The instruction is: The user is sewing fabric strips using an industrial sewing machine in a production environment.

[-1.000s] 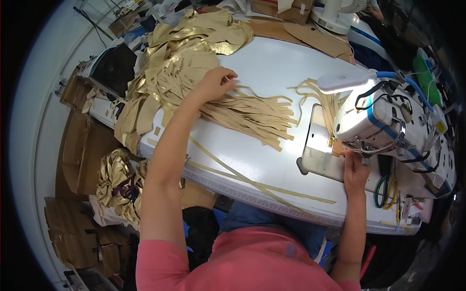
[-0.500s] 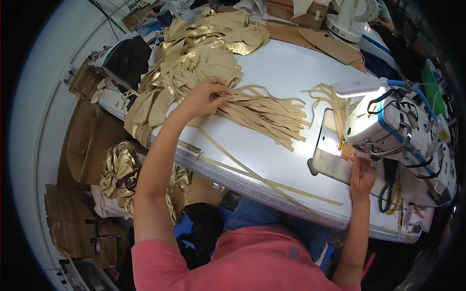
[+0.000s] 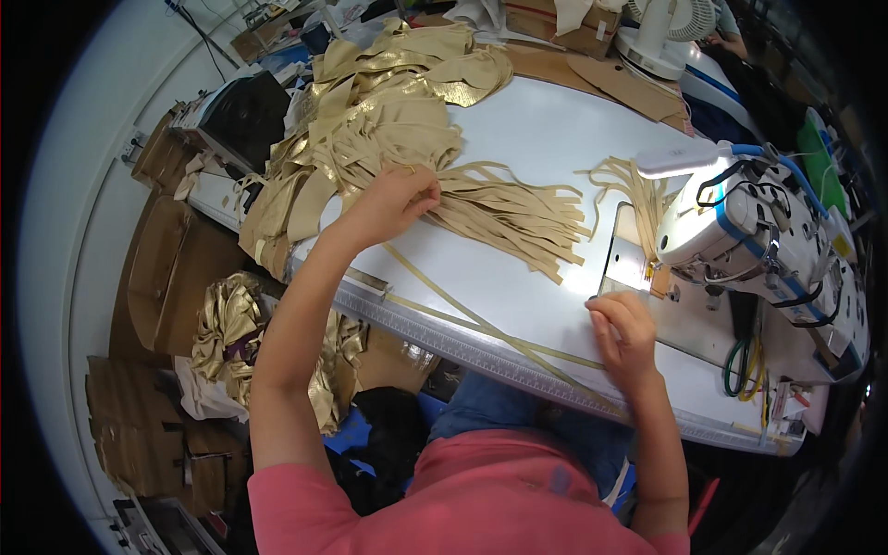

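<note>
The tan strips (image 3: 518, 222) fan out rightward from the left hand (image 3: 400, 199), whose fingers curl at their bunched end; whether they grip cannot be told. Overlapping strips could tangle if dragged together. The right hand (image 3: 629, 338) appears empty, thumb and forefinger apart. Just beyond it, the sewing machine (image 3: 698, 231) could injure straying fingers.

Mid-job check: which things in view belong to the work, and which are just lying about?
Likely in the job:
thin tan fabric strips, left hand at them
white sewing machine, right hand nearby
more tan strips beside it

Seemingly just lying about:
white desk fan
flat brown cardboard
crumpled shiny gold fabric, lower left
</note>
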Demonstrator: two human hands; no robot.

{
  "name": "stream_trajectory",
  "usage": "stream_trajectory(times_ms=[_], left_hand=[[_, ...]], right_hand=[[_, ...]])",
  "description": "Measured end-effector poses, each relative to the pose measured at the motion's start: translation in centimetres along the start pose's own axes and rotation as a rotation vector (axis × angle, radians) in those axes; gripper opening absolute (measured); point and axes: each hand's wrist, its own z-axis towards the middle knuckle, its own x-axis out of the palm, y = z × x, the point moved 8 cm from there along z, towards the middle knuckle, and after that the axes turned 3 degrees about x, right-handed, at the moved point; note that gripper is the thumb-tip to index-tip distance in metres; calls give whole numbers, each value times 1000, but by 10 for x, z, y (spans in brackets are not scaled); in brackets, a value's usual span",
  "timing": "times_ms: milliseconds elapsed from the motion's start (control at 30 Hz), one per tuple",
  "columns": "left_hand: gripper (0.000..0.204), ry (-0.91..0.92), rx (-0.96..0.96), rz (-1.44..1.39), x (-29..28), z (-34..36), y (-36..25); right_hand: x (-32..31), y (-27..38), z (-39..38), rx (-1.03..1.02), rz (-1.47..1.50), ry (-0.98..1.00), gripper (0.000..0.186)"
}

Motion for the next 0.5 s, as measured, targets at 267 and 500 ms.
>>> stream_trajectory(times_ms=[267, 500], left_hand=[[16, -51, 94, 174, -2, -10, -1], [10, 332, -89, -722, 49, 13, -76]], right_hand=[[26, 13, 3, -51, 103, 86, 9], [34, 25, 27, 41, 221, 37, 43]])
